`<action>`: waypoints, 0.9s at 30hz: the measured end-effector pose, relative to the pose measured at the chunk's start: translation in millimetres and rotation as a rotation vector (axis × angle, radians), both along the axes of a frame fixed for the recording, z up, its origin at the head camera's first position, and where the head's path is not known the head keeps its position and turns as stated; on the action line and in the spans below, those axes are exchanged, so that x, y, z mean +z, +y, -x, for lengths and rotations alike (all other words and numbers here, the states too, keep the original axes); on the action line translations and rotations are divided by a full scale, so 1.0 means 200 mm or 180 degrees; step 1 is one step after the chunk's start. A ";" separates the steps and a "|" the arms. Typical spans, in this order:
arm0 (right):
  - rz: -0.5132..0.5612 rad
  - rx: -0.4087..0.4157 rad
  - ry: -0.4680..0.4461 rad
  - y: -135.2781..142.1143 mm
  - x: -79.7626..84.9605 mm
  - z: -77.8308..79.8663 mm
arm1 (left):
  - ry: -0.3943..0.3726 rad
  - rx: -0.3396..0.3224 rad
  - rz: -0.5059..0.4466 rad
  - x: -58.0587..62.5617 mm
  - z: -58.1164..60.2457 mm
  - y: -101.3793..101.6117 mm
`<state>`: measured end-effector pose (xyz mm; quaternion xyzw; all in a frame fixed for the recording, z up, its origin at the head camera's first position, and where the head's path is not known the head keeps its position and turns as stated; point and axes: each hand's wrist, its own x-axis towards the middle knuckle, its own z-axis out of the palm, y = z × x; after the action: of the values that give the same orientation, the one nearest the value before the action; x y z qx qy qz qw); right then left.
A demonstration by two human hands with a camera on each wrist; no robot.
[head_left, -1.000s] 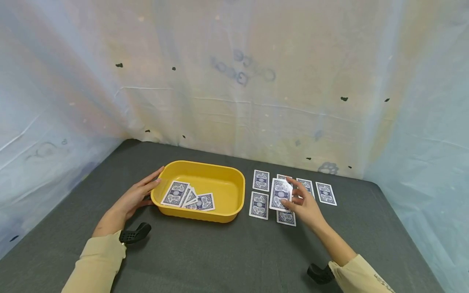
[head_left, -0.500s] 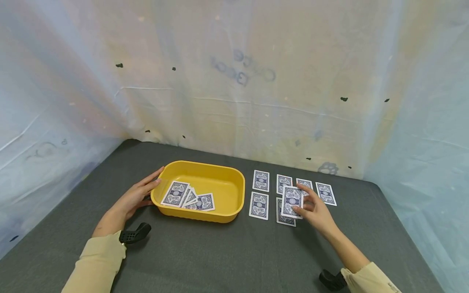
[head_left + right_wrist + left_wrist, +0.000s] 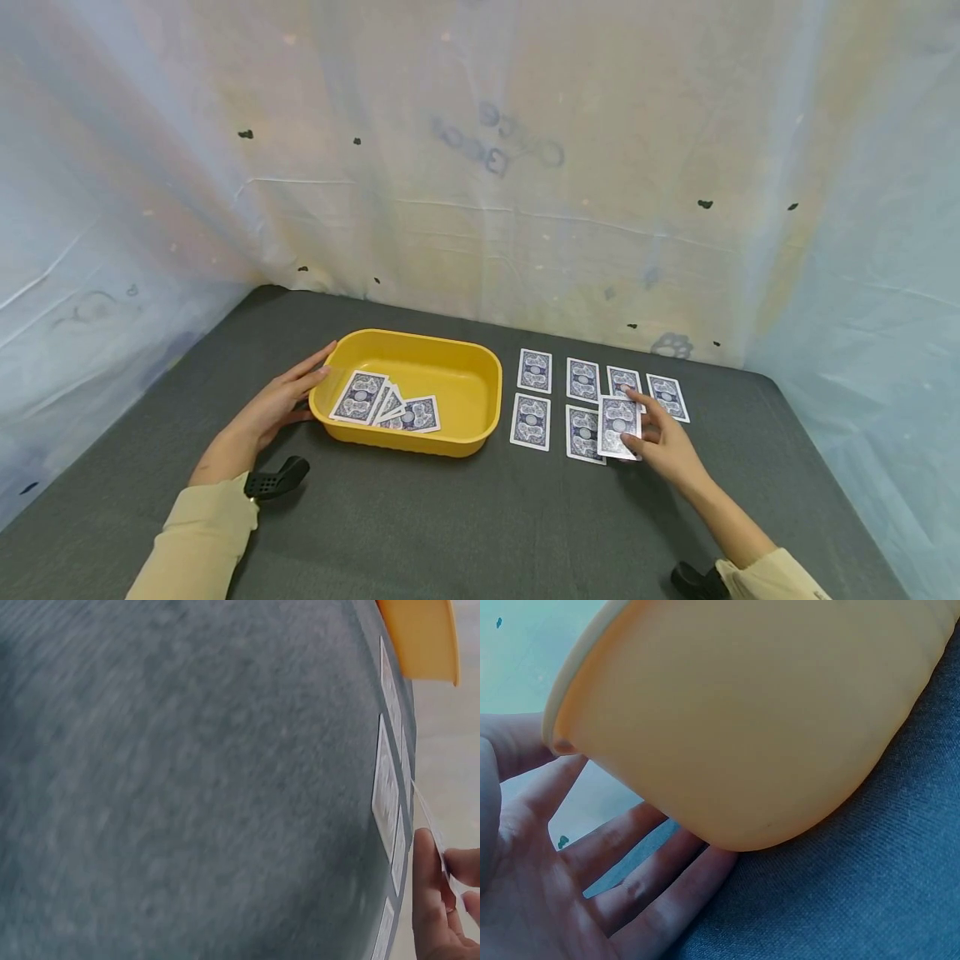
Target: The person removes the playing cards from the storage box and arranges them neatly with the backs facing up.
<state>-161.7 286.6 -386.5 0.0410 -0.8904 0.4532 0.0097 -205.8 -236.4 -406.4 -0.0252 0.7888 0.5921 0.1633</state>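
My left hand (image 3: 279,402) holds the left end of a yellow plastic basin (image 3: 414,446). In the left wrist view, the thumb lies over the rim and the fingers (image 3: 634,889) spread against the outer wall. Between thumb and fingers, my right hand (image 3: 670,446) pinches a playing card (image 3: 617,427), blue patterned back up, just above the table. It partly covers a front-row card (image 3: 582,434) and a back-row card (image 3: 623,380). In the right wrist view, the held card (image 3: 426,802) appears nearly edge-on.
More cards (image 3: 535,371) lie back up in two rows right of the basin; the back row ends at another card (image 3: 667,396). Several overlapping cards (image 3: 359,397) lie in the basin. A dark grey cloth (image 3: 450,533) covers the table. Behind hangs a pale patterned curtain (image 3: 615,167).
My right hand has moved right and toward me with the pinched card, passing over the lower row and uncovering the cards to its left. The left hand and basin have stayed put.
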 end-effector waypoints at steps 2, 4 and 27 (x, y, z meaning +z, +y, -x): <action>-0.0095 -0.0036 -0.0050 0.01 0.00 0.00 | 0.0001 0.0005 -0.0002 0.00 0.00 0.00; -0.0151 -0.0057 -0.0091 0.03 -0.01 -0.01 | -0.0002 0.0008 -0.0006 0.00 0.00 0.00; -0.1157 -0.0187 -0.0157 0.14 -0.04 0.02 | 0.0007 -0.0001 -0.0031 0.00 0.00 0.00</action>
<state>-164.9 314.5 -394.3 0.0049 -0.9584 0.2852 -0.0065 -205.0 -237.0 -406.1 -0.0236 0.7861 0.5958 0.1626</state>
